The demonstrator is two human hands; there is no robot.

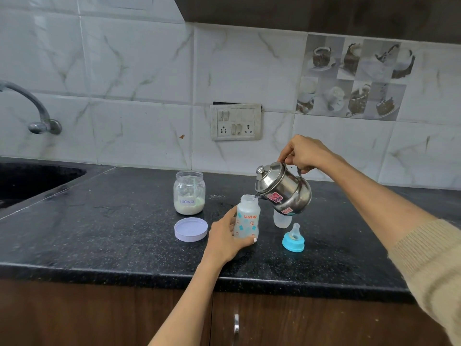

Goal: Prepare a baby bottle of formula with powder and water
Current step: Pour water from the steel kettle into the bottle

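Your left hand (228,237) has its grip wrapped around the lower half of the open LuvLap baby bottle (247,217), which stands upright on the black speckled desk (112,236). Your right hand (303,153) is clenched on the handle of the steel kettle (284,189), tipped so its spout sits just over the bottle's mouth (a thin stream of water shows there). The open formula jar (189,192) stands behind, its lilac lid (191,229) lying flat in front. The blue-ringed teat (293,239) rests right of the bottle, the clear bottle cap (281,221) under the kettle.
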